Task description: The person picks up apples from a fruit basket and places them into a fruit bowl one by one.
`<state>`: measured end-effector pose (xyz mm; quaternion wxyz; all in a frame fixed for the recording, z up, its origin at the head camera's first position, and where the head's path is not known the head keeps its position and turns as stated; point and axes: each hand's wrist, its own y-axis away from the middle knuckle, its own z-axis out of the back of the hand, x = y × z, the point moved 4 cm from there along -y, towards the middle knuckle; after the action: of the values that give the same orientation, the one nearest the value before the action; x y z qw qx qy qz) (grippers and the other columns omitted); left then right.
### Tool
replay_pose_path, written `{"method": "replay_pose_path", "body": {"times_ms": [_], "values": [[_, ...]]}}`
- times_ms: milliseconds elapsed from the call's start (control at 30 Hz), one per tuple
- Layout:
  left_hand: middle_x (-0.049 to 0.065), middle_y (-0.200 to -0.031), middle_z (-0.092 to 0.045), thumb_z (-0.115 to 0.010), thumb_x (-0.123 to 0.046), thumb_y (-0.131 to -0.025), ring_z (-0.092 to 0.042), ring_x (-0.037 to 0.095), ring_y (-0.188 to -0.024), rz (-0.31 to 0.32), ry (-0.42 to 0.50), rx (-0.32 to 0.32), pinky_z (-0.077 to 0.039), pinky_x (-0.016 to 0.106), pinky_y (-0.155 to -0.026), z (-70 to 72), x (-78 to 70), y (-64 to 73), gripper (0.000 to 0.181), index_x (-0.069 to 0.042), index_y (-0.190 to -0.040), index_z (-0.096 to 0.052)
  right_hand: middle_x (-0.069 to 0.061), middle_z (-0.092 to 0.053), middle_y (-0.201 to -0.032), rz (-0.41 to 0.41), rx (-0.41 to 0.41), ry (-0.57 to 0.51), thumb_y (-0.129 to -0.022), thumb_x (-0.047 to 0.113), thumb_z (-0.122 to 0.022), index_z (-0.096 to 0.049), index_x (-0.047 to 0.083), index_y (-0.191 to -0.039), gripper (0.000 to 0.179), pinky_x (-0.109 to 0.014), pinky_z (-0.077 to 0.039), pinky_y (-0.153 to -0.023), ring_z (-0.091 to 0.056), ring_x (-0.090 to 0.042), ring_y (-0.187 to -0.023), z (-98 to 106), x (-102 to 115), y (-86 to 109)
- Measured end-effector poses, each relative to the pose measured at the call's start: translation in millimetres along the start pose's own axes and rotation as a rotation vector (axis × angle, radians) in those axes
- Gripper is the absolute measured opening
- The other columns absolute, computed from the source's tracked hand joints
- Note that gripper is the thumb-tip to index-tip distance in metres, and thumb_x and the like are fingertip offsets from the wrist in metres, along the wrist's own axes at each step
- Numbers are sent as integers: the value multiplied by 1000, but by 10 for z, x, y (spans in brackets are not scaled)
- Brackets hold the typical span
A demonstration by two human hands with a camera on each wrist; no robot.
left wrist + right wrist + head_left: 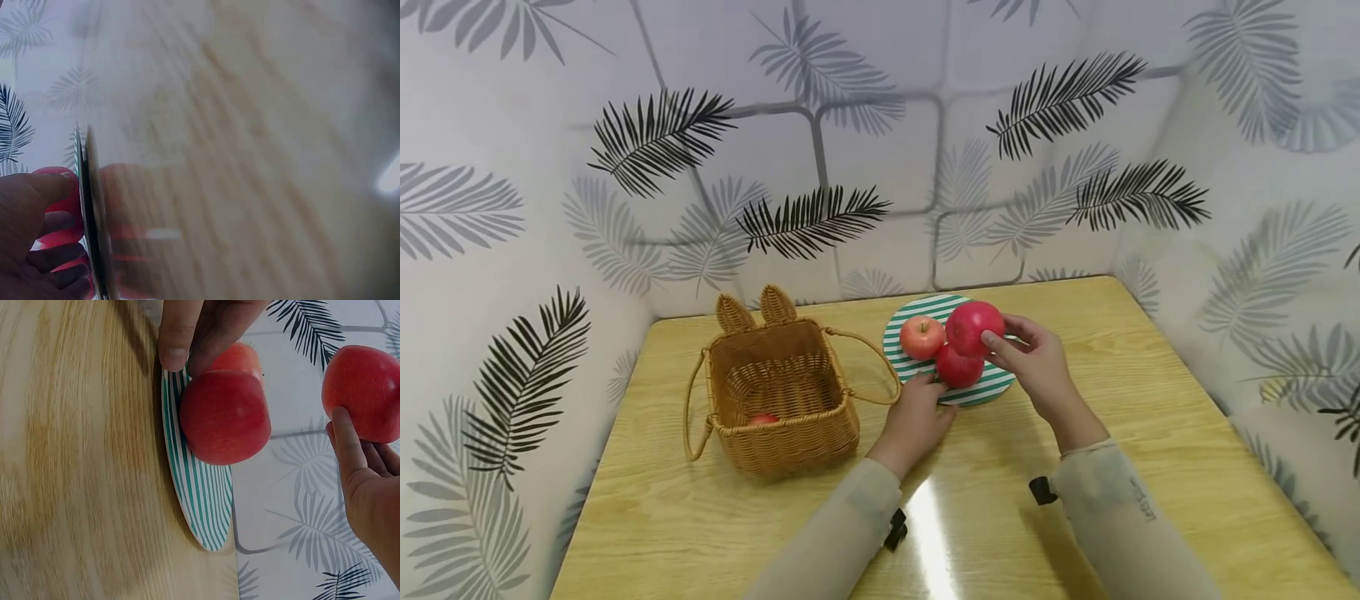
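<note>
Held apple (976, 323) risked dropping onto the plate (996, 387)

I saw the right hand's (1039, 365) fingers clamped on it above the plate; a slip could have rolled the lower apple (958, 372). The left hand (917, 421) met the near rim, grip unclear.

Bright, soft, fairly even light fills the head view; a sharp white streak of glare crosses the glossy desk (655, 517), with a faint shadow beside the right sleeve (1120, 500). The wall (880, 50) turns cool grey towards the top, and the wide lens makes the desk's sides slant apart. The left wrist view is dimmer and hazy: its desk smears into soft streaks, red reflections lie on the surface, a glare patch burns at the right edge, and the fingers (59, 222) look dark. The right wrist view is crisper yet muted, shadow edging the plate (209, 512).
</note>
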<state>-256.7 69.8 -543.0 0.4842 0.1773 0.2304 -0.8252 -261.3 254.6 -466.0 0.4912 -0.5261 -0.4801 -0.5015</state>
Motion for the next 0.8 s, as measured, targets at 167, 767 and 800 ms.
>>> {"method": "replay_pose_path", "body": {"times_ms": [167,767,800], "values": [[21,-141,-54,-70,-35,-90,-45,41,-136,20,-83,41,-49,54,-101,-36,54,-42,42,-11,-124,-68,-7,-58,-126,2,-19,6,-86,28,-77,-57,5,-134,57,-32,-59,-79,-68,-15,-103,61,0,4],[23,-144,-51,-67,-38,-91,-44,35,-139,87,-72,78,-38,49,-113,-60,130,-63,51,-8,-132,-63,-6,-56,-127,-121,-101,93,-82,40,-77,-54,8,-138,69,-35,-57,-85,-66,-13,-101,363,-295,-149],[23,-144,-51,-67,-38,-91,-44,35,-139,87,-71,79,-38,49,-113,-62,132,-63,51,-8,-132,-63,-6,-56,-126,-129,-109,100,-82,41,-77,-53,7,-138,70,-35,-57,-84,-66,-13,-100,386,-330,-167]]}}
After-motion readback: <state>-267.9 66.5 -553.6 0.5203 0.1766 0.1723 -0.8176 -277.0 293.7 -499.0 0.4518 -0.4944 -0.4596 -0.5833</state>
